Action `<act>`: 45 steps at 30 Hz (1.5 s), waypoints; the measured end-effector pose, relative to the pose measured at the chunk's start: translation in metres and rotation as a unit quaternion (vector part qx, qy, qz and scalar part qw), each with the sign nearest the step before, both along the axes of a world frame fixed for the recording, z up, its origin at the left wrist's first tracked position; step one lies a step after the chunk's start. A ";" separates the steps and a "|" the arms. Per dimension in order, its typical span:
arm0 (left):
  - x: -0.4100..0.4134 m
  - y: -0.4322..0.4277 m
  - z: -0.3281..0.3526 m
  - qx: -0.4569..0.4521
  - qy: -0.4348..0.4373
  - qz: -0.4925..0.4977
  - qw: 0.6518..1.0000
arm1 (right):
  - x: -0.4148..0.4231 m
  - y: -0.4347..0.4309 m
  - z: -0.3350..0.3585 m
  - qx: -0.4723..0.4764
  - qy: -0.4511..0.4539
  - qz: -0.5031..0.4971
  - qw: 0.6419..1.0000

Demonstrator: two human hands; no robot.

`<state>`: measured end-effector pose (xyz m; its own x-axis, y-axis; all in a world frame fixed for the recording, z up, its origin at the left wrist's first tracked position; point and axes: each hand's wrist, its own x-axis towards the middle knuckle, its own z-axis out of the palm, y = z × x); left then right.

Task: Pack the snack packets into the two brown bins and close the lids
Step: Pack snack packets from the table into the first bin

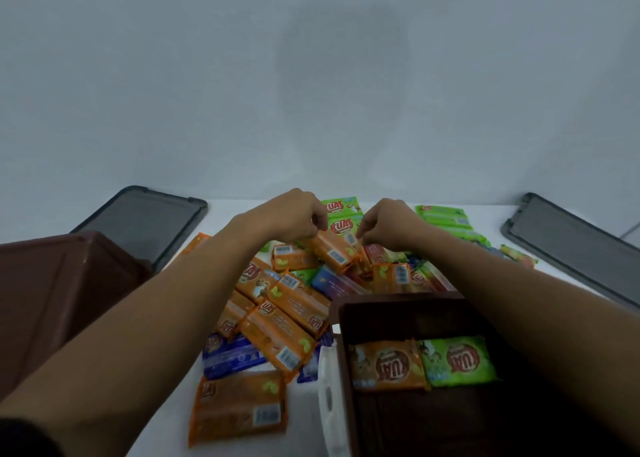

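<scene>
**Both hands on an orange packet at the back of the heap**

At the far left the deep brown plastic bin (52, 300) stands open, its inside hidden from where I stand. Its flat dark-grey lid (145, 214) lies on the white bench (491, 214) just behind it, out of the way so packing can go on. Next comes the loose heap of foil snack packets (284, 314), orange, blue and green, spread between the two bins within easy reach of either.

Over the far side of the heap the left hand (298, 214) curls its fingers down onto a rectangular orange packet (334, 252). The right hand (388, 224) pinches the same packet's right end. Whether it is one packet or a small stack I cannot tell. Using two hands suggests squaring it up so that it lies flat in a bin.

Nearer and to the right, the second brown plastic bin (398, 300) holds an orange wrapper (388, 365) and a green wrapper (457, 359) side by side on its floor, with plenty of room left. Farthest right, the other grey lid (571, 245) lies flat on the bench. With both lids off and most packets unpacked, I judge the job to be at an early stage.
</scene>
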<state>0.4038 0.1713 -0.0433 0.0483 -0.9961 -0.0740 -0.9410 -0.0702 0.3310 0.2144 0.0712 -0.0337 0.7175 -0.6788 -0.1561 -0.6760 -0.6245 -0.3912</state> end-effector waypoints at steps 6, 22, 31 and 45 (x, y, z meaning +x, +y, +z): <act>-0.007 -0.016 -0.014 0.144 -0.090 -0.086 0.982 | -0.004 -0.013 0.002 0.027 0.156 0.087 0.984; -0.021 -0.011 -0.009 0.094 -0.026 -0.066 0.993 | -0.023 -0.004 0.003 -0.017 0.288 0.233 0.929; -0.029 0.018 0.007 0.093 0.218 0.095 0.967 | -0.050 -0.019 0.021 0.064 0.171 0.194 0.964; -0.104 0.052 0.071 0.055 0.208 0.087 0.973 | -0.130 -0.032 0.068 0.203 -0.041 0.096 0.974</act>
